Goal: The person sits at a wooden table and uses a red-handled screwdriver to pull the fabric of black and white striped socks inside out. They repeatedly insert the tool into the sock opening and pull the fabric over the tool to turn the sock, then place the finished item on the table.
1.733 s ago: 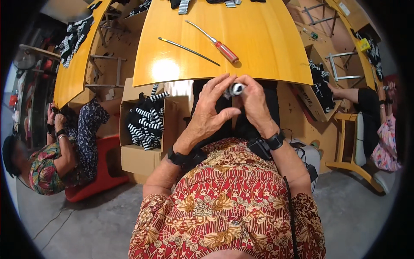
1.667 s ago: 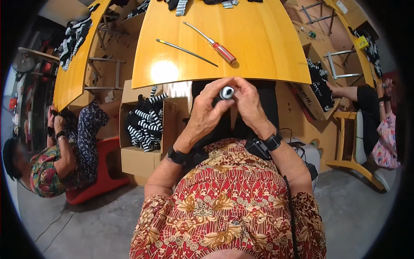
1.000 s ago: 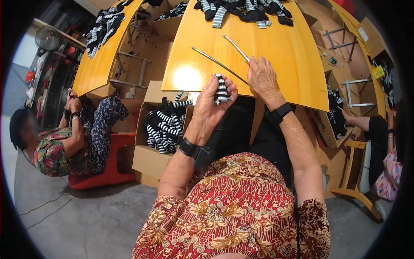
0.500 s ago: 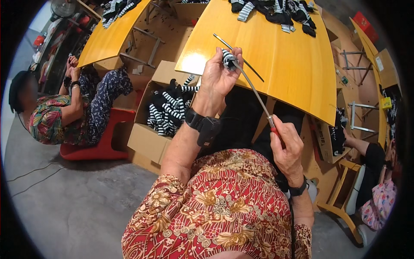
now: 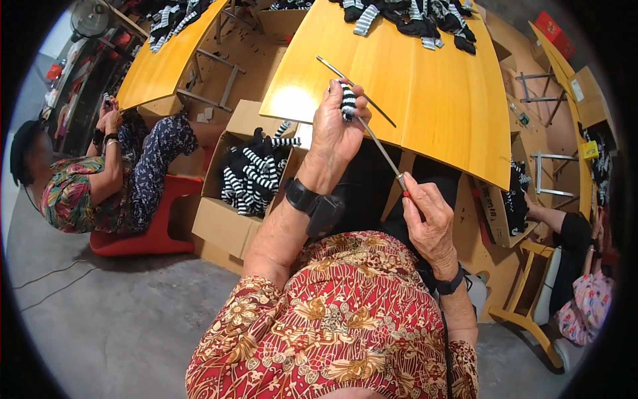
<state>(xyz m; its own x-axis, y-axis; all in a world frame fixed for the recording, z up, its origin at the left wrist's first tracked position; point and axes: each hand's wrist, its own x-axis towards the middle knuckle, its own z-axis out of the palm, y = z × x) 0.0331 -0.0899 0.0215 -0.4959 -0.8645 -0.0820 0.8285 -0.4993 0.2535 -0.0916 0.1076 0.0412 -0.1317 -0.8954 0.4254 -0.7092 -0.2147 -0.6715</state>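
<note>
My left hand (image 5: 337, 130) is raised over the near edge of the yellow table (image 5: 458, 100), its fingers wrapped round a small black-and-white striped knitted piece (image 5: 347, 100). Between thumb and fingers, my right hand (image 5: 430, 223) grips the red-handled end of a long thin metal rod (image 5: 382, 147). The rod slants up to the left, and its far tip is hidden at the knitted piece in my left hand. A second dark metal rod (image 5: 372, 105) lies on the tabletop just beyond that hand.
An open cardboard box (image 5: 222, 226) of striped knitted pieces (image 5: 256, 176) stands left of my legs. More knitwear (image 5: 415, 20) is heaped on the table's far side. One person (image 5: 86, 179) sits at left on a red chair (image 5: 149, 236); another (image 5: 585, 279) sits at right, near a second box (image 5: 495, 216).
The striped piece now covers more of the rod's far end, with its stripes stretched along my left fingers. My right hand has moved up and left, closer to my left hand.
</note>
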